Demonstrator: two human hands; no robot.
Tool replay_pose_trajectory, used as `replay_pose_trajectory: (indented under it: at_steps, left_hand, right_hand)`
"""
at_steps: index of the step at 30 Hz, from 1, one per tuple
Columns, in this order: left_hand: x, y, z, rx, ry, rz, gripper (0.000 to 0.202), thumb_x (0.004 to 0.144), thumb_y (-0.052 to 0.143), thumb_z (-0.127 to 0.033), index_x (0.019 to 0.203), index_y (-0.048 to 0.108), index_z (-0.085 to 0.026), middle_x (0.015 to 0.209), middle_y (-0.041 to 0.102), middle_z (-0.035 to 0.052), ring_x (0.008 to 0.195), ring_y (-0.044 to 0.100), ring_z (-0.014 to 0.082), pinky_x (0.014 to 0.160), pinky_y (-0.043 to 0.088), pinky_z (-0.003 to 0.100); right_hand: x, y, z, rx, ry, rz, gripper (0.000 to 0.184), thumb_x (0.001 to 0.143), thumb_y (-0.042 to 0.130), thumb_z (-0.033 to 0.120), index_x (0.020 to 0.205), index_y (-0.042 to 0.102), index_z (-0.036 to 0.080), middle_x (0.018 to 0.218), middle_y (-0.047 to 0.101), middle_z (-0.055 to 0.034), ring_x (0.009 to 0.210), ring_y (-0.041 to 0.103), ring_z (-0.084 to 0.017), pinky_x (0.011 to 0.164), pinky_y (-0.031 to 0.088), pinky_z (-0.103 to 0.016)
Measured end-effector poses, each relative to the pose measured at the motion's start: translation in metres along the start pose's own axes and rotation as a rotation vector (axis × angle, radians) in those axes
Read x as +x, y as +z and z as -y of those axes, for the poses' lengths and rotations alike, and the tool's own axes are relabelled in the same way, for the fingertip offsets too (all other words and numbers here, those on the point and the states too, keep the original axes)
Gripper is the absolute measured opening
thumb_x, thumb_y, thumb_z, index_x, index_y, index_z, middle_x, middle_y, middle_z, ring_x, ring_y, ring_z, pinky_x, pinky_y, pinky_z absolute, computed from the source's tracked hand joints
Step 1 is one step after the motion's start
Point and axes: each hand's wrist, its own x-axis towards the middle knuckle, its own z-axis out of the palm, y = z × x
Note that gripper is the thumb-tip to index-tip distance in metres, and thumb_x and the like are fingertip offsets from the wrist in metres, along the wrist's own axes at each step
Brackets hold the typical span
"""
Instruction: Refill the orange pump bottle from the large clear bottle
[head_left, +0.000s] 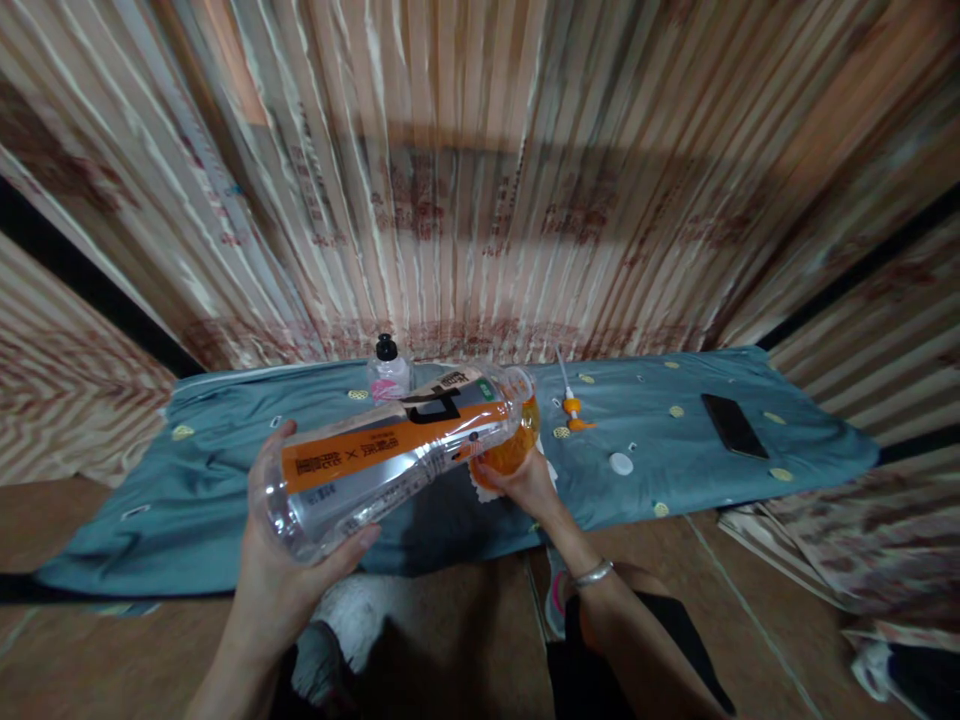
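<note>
Across the middle of the frame, a low surface draped in teal cloth with scattered yellow motifs. Directly on it: a small black-topped bottle, left of center; an orange-and-white pump head, right of center; farther right, a round white cap and a flat dark phone. Apparently also there, partly hidden near center, a white scalloped-edged piece.

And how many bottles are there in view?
3: the large clear bottle tilted in the left hand, the amber bottle in the right hand, and the black-capped bottle on the blue cloth.
</note>
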Motion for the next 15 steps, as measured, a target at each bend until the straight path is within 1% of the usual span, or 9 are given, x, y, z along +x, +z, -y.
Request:
replay_pose_trajectory:
  at_steps: [3, 7, 9, 11, 15]
  left_hand:
    - [-0.0009, -0.0006, -0.0018, 0.001, -0.038, -0.009, 0.1, 0.061, 0.088, -0.049, 0.152, 0.048, -0.036, 0.139, 0.063, 0.0082, 0.123, 0.065, 0.0406, 0.109, 0.052, 0.063]
    - [0.0002, -0.0009, -0.007, 0.016, -0.016, 0.007, 0.099, 0.063, 0.087, -0.047, 0.153, 0.047, -0.038, 0.138, 0.063, 0.0085, 0.121, 0.066, 0.0414, 0.107, 0.053, 0.066]
    - [0.0003, -0.0009, -0.0075, 0.027, 0.004, 0.009, 0.099, 0.063, 0.086, -0.047, 0.153, 0.046, -0.039, 0.135, 0.064, 0.0078, 0.118, 0.067, 0.0405, 0.106, 0.054, 0.065]
    - [-0.0005, -0.0009, -0.0057, 0.032, 0.012, 0.002, 0.098, 0.064, 0.086, -0.047, 0.154, 0.045, -0.04, 0.135, 0.064, 0.0071, 0.118, 0.067, 0.0393, 0.108, 0.054, 0.063]
    - [-0.0028, -0.0008, -0.0003, 0.018, 0.006, -0.009, 0.098, 0.064, 0.086, -0.045, 0.153, 0.046, -0.038, 0.143, 0.059, 0.0064, 0.126, 0.063, 0.0383, 0.113, 0.05, 0.059]
  right_hand:
    - [-0.0001, -0.0006, -0.0001, -0.009, 0.006, 0.005, 0.06, 0.062, 0.086, 0.043, 0.112, 0.061, 0.023, 0.106, 0.08, -0.0091, 0.098, 0.078, -0.03, 0.085, 0.064, -0.043]
    - [-0.0005, -0.0003, 0.0006, 0.027, -0.013, 0.019, 0.059, 0.064, 0.085, 0.044, 0.113, 0.062, 0.022, 0.106, 0.081, -0.009, 0.096, 0.078, -0.03, 0.084, 0.065, -0.042]
    - [-0.0006, -0.0001, 0.001, 0.031, -0.007, 0.021, 0.058, 0.064, 0.085, 0.045, 0.112, 0.061, 0.022, 0.105, 0.081, -0.0092, 0.095, 0.079, -0.03, 0.084, 0.064, -0.043]
    - [-0.0006, 0.0001, 0.001, 0.024, 0.009, 0.022, 0.059, 0.064, 0.085, 0.045, 0.112, 0.061, 0.022, 0.106, 0.08, -0.0096, 0.095, 0.079, -0.03, 0.084, 0.064, -0.042]
    - [-0.0002, 0.0005, 0.0008, 0.02, 0.021, 0.016, 0.062, 0.063, 0.085, 0.047, 0.113, 0.06, 0.021, 0.107, 0.08, -0.011, 0.098, 0.078, -0.03, 0.086, 0.064, -0.043]
